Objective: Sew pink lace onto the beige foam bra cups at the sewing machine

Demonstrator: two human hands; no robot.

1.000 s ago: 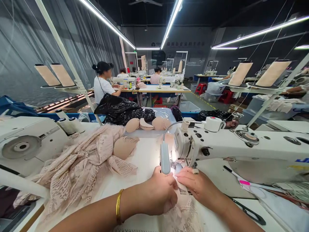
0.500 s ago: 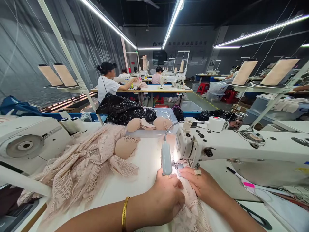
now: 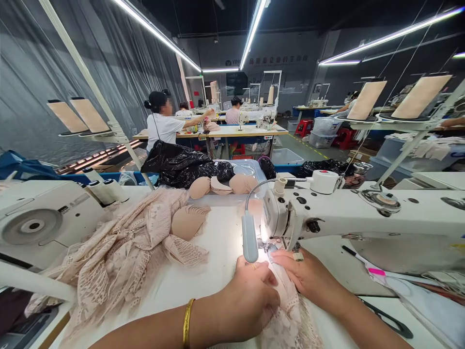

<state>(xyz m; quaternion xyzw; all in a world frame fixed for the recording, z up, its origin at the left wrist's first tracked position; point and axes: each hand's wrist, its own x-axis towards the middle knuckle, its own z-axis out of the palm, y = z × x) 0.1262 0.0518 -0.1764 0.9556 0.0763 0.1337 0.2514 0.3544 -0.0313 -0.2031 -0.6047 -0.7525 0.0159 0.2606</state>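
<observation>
Lace at the machine: a pale pink, openwork lace piece (image 3: 290, 317) runs from the lit needle area, right of centre, to the bottom edge of the frame, between and under the hands.
Left hand: the left hand (image 3: 247, 303) is curled in on the lace's left edge, grasping it; its fingertips are partly hidden.
Right hand: the right hand (image 3: 308, 276) has its fingers extended and laid flat on the lace beside the needle area, pressing rather than clenching.
Weight and feel: probably very light and limp, with some stretch; it should crease and drift easily, and the smooth white tabletop (image 3: 214, 266) may let it slide.
Weak points: the open mesh could snag or pull out of shape if pinched hard.
Where to hold: best by the denser edges, flat-fingered, clear of the needle beneath the white sewing machine (image 3: 348, 213) and its slim grey lamp (image 3: 250, 237).
Loose heap: more pink lace (image 3: 134, 242), left of centre, looks bulky but soft, and liable to tangle.
Cups: the stacked beige moulded cups (image 3: 187, 223) beside it look springy, holding their curve.
</observation>
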